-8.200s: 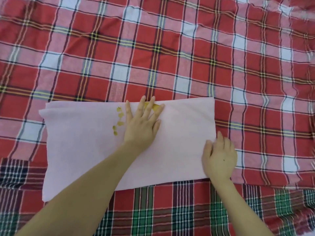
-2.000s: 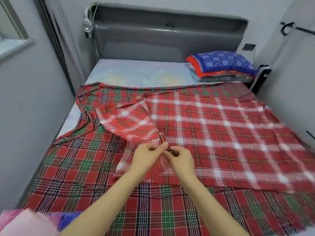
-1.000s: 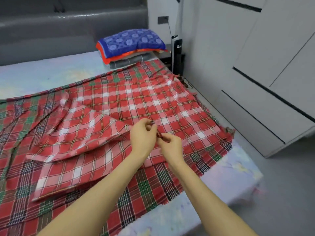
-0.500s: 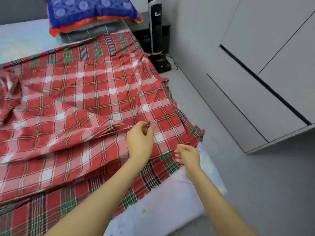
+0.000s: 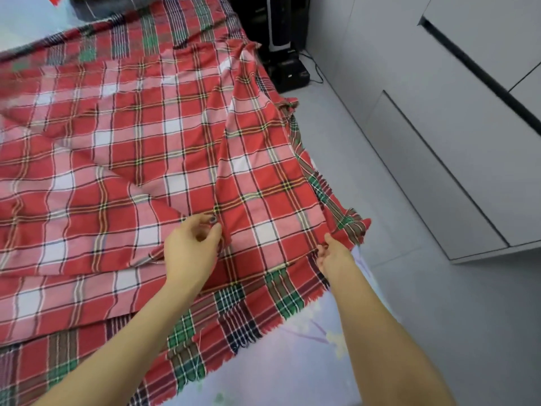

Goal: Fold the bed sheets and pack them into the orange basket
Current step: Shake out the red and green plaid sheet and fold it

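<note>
Fingertips of my right hand hide under the plaid sheet. It blurs toward the left edge and runs off; the folded pile above is cut off.

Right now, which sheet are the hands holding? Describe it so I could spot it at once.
On the bed, two plaid sheets lie stacked. The left hand and right hand pinch the near edge of the upper sheet. It is red with white squares; the lower sheet shows green and dark checks and a frayed hem.
</note>
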Available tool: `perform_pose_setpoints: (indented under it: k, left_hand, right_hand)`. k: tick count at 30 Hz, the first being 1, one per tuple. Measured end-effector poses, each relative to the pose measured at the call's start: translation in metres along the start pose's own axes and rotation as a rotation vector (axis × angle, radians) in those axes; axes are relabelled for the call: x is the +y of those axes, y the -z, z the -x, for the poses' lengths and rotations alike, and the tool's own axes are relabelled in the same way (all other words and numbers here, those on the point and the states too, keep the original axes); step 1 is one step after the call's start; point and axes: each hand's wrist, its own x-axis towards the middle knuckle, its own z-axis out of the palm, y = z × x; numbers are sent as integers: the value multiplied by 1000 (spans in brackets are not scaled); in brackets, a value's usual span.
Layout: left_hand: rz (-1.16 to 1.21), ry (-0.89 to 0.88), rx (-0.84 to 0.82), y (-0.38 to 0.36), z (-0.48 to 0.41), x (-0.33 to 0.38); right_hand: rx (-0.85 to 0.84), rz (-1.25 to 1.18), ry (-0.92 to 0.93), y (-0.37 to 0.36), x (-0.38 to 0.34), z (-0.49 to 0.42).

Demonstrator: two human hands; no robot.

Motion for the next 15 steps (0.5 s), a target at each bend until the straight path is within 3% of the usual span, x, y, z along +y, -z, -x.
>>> perform_pose_setpoints:
  k: [2, 4, 6, 7, 9, 10, 12, 15]
  left_hand:
    - [6, 16, 20, 8, -6, -3]
    - [-21, 3, 50, 20, -11, -4]
    - [25, 24, 89, 31, -15, -1]
    - [62, 46, 120, 37, -18, 0]
    - [145, 99, 192, 49, -23, 0]
    - [196, 130, 227, 56, -26, -1]
    - [258, 178, 272, 72, -29, -5]
    - [303, 222, 310, 98, -28, -16]
  right_hand:
    - [154, 65, 38, -9, -9, -2]
    - [385, 367, 189, -24, -18, 12]
    - [508, 718, 615, -46, -12, 45]
    - [462, 815, 931, -58, -4, 67]
    - [203, 954, 1496, -76, 26, 111]
    - [56, 1044, 1656, -79, 49, 116]
    - [-204, 1363, 1633, -78, 84, 115]
    - [-253, 1720, 1348, -71, 112, 98]
